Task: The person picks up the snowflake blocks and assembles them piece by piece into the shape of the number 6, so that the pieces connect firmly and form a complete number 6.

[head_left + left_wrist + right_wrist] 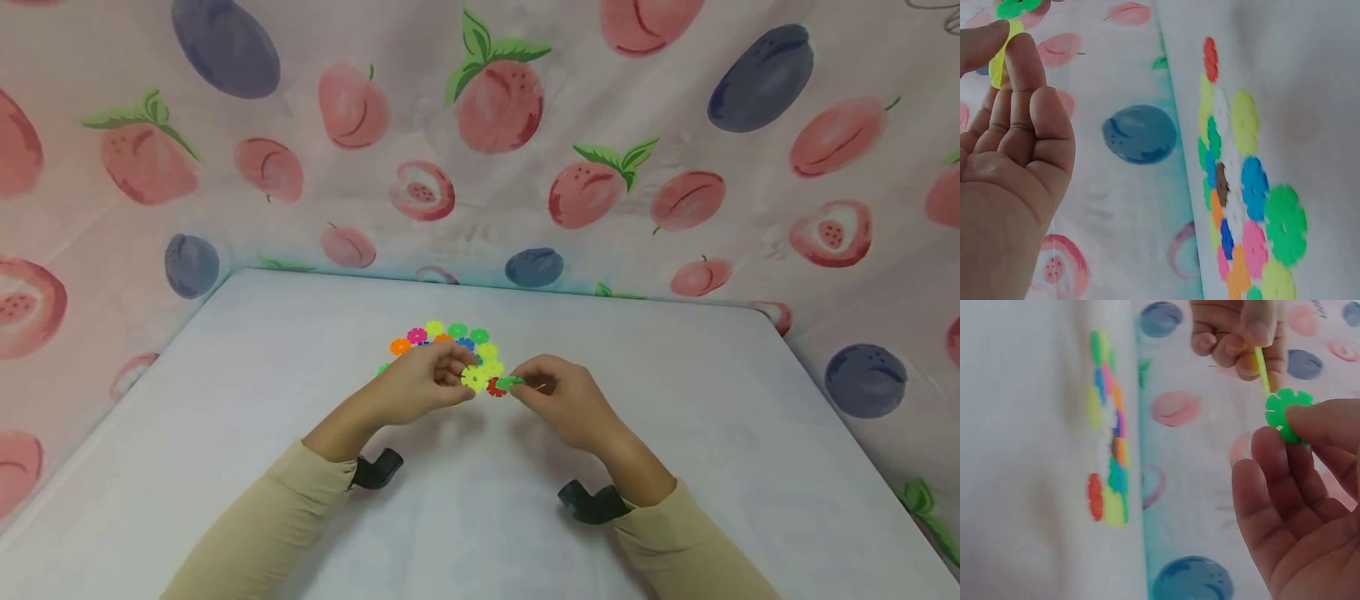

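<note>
Green disc [1287,414], a notched plastic flower-shaped piece, is sitting pinched betw. thumb & fingertips of the right hand [564,402]; fingers are curling round it, disc edge sticking out toward the other hand. In head view the same piece is showing as a small green bit just left of the right fingertips, raised a little above the worktop [675,433].

Yellow disc [475,378] is being held by the left hand [423,385], thumb & index pinching it edge-on, other fingers loosely bent. In right wrist view it's appearing as a thin yellow-green sliver just above the green disc, the two nearly touching; can't tell if they're actually slotted together. A red piece [496,387] is showing right under/beside the yellow one, betw. the two hands; can't tell what's holding it.

Pile of coloured discs [446,340] — orange, pink, yellow, green, blue — is lying flat on the worktop just beyond the left hand, approx. centre, close to both hands. Wrist views are showing the same cluster as a strip of overlapping pieces on the white surface.

Both arms are wearing beige sleeves [262,525], w/ a dark strap-on unit [377,469] at each wrist. Fruit-print cloth [495,100] w/ peaches & plums is hanging behind & to both sides of the worktop.
</note>
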Demonstrator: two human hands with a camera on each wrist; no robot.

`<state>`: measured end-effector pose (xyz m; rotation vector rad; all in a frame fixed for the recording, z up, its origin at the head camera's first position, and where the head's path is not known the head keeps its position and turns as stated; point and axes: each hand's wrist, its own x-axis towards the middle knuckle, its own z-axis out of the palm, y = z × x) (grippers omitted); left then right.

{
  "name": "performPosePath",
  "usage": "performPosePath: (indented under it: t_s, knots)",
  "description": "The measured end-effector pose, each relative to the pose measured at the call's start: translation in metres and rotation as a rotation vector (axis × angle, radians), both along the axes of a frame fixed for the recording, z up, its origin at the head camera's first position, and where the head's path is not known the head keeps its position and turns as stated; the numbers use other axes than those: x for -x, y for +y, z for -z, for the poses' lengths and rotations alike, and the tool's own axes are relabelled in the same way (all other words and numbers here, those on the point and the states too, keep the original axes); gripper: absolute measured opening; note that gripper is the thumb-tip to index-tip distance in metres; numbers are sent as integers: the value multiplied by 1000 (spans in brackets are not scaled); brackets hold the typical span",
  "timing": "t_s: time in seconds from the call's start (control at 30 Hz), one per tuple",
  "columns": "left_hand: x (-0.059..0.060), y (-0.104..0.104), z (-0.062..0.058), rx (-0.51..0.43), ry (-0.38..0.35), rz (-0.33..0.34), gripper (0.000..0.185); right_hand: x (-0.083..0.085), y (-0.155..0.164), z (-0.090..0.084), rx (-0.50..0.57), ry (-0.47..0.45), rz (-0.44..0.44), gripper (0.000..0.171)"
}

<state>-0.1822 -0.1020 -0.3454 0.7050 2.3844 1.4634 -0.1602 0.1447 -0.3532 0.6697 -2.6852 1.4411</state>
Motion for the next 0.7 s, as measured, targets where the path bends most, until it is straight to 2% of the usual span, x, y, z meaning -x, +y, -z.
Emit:
performPosePath:
  t_s: [0.13, 0.3, 0.5, 0.7]
  knots:
    - [-1, 7, -3, -38, -14, -1, 40, -1, 3, -4, 51, 12, 16, 8]
    - [-1, 13, -3, -81, -28, 14, 39, -1, 5, -3, 63, 11, 7, 8]
    - [-2, 17, -1, -175, -101, 6, 41, -2, 5, -2, 54, 59, 23, 8]
    - [-3, 20, 4, -218, -116, 7, 40, -3, 6, -1, 65, 93, 21, 8]
